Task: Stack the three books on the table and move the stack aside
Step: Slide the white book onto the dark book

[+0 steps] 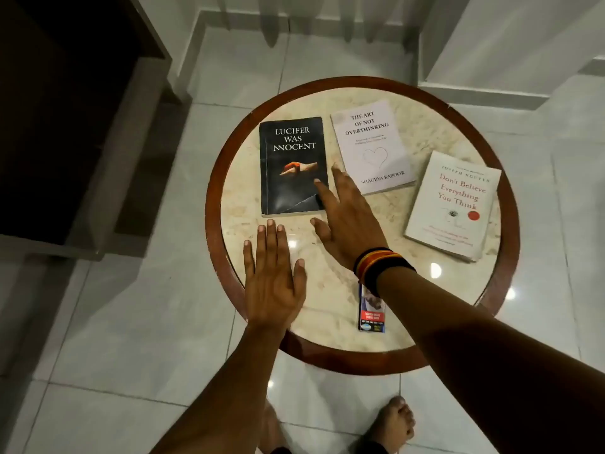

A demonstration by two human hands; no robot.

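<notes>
Three books lie apart, unstacked, on the round table [510, 204]: black book [291, 165] at 11 o'clock, white book [371, 145] at 12, cream book [455, 204] at 3. Both the left hand [271, 273] and right hand [347, 221] are spread wide, holding nothing. The black book's dog-eared corner could crease under the right fingertips, and a pushed book may slide on the glossy top.

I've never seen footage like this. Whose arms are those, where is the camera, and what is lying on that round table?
No machine here: a person wears a camera on the head, looking down at their own bare hands. The left hand hovers flat and open. The right hand, with striped wristbands, reaches open toward the black paperback book. Beside it lie a pale lilac book and a white book with red lettering, all separate on the round marble-topped table with a wooden rim. A small printed card lies nearer. Nothing is held.
</notes>
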